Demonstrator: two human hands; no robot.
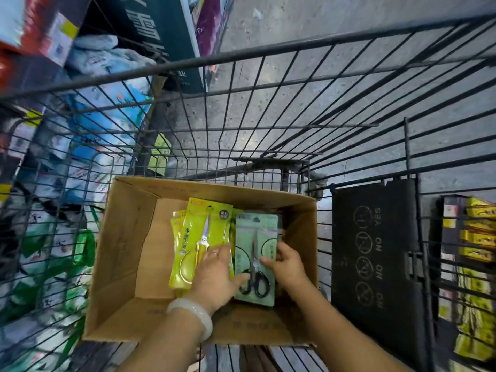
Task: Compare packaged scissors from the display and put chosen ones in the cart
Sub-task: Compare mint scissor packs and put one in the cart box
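Note:
An open cardboard box (pixel 120 253) sits inside the wire shopping cart (pixel 241 53). In the box lie several yellow-green scissor packs (pixel 204 226) on the left and a pale green pack with black-handled scissors (pixel 257 237) on the right. My left hand (pixel 217 275), with a white bangle on its wrist, rests across the lower part of the yellow-green packs, its fingers reaching onto the pale green pack. My right hand (pixel 287 264) grips the right edge of the pale green pack.
The cart's black child-seat flap (pixel 375 259) with warning symbols stands to the right of the box. Bagged goods (pixel 67 183) fill shelves to the left, yellow packages (pixel 477 237) to the right. Grey concrete floor (pixel 295 89) lies ahead.

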